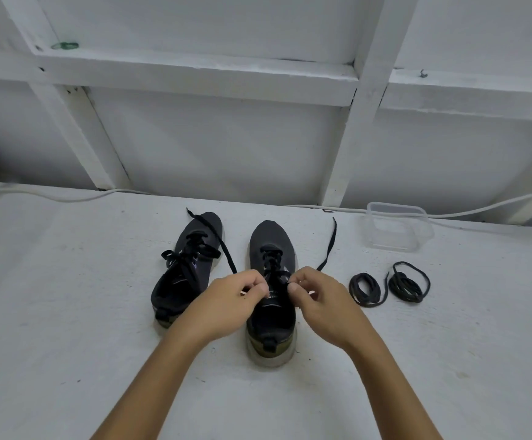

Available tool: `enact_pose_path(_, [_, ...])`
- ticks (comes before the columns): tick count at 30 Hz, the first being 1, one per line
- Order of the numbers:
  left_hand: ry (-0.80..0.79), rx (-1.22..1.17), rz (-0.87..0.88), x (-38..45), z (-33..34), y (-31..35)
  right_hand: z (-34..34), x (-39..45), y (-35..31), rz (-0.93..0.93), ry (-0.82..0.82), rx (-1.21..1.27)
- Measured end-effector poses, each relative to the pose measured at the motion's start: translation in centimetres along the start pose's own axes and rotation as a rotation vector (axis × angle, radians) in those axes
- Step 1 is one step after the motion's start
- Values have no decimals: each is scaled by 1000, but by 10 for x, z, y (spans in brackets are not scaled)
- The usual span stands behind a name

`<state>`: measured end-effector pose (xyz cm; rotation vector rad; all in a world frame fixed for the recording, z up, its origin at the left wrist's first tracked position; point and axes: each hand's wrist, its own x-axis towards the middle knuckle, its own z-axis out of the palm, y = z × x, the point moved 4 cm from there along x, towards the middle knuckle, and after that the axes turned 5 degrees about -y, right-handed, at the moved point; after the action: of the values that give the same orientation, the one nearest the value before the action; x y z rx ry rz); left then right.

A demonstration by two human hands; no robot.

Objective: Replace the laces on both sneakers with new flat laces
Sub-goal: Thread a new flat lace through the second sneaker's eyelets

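Two black sneakers stand side by side on a white surface, toes pointing away from the viewer. The left sneaker carries a black flat lace tied in a loose bow across its upper. The right sneaker is laced with a black flat lace whose two free ends trail outward: one end runs up and left across the toe of the left sneaker, the other end runs up and right onto the surface. The left hand and the right hand meet over the top eyelets of the right sneaker, each with fingers curled and thumb and fingertips pinching the lace. Two coiled black laces lie just right of the right sneaker, close together. A clear plastic container sits behind them near the white framed wall, along whose base a white cable runs. The hands hide the uppermost eyelets and the tongue; the exact lace crossing beneath the fingers cannot be made out.
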<state>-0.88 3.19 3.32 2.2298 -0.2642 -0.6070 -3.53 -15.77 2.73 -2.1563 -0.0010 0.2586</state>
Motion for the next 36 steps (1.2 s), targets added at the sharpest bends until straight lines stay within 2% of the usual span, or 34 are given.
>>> enact_pose_path(9, [-347,-380,-45,-1,-5,2,-9,-3,2,117,-323,369])
enact_pose_path(17, [-427,-681,-45,3,-11,-8,-9,-5,10,130,-390,586])
enact_pose_path(19, [-376,-673,-75,7,-13,-13,-9,-3,10,133,-340,542])
enact_pose_path(22, [-156,-480,-94,10,-15,-19,-13,3,12,137,-190,381])
enact_pose_path(24, [59,-210,-93,12,-18,-24,-20,8,16,113,18,94])
enact_pose_path(26, [172,-19,-102,14,-15,-27,-23,10,19,96,167,-180])
enact_pose_path(27, [209,8,-120,15,-10,-28,-22,11,20,103,197,-220])
enact_pose_path(30, [312,7,-129,16,2,-25,-14,13,27,163,182,-192])
enact_pose_path(33, [294,-65,-123,17,14,-20,-5,16,28,159,165,-109])
enact_pose_path(36, [322,-71,-49,19,15,-11,-1,20,24,173,163,325])
